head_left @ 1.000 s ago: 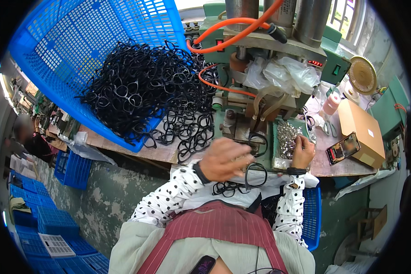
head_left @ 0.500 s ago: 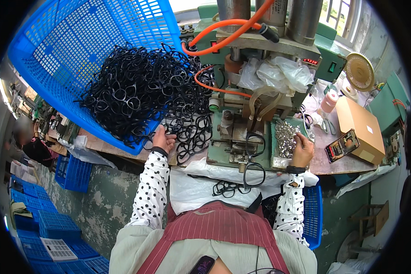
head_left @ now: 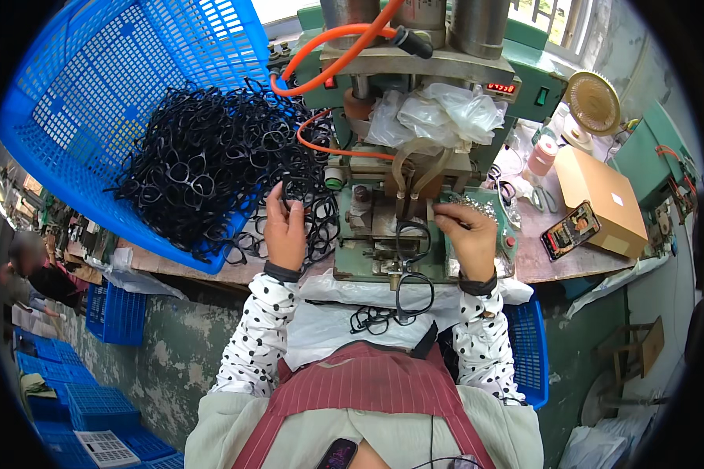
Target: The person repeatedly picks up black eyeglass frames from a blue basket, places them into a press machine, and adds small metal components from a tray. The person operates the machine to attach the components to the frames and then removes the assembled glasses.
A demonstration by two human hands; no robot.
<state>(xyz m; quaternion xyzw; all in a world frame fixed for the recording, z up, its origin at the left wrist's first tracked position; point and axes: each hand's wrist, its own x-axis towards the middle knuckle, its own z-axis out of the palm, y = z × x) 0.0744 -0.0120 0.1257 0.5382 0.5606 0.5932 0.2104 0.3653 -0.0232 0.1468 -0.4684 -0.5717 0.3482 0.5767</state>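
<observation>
My left hand (head_left: 286, 236) is raised over the table's left part, thumb and fingers closed on a black glasses frame that blends into the frames behind it. My right hand (head_left: 469, 238) is at the press's right side, fingertips pinched beside the metal nozzles; whatever they hold is too small to make out. Another black eyeglass frame (head_left: 415, 298) hangs from the fixture of the green press (head_left: 352, 262), one rim up at the fixture and the other below the front edge. Small shiny metal parts (head_left: 477, 205) lie in a tray, partly hidden by my right hand.
A tilted blue basket (head_left: 62, 148) spills black frames (head_left: 188, 168) onto the table. An orange hose (head_left: 321, 82) loops over the press. To the right are a phone (head_left: 571, 230), a cardboard box (head_left: 602, 199), scissors (head_left: 541, 199) and a fan (head_left: 593, 103). Some frames (head_left: 371, 319) lie on white sheeting.
My right hand has left the metal parts and moved left to the press fixture. My left hand has risen from the basket's edge with a frame. The whole view has shifted slightly.
</observation>
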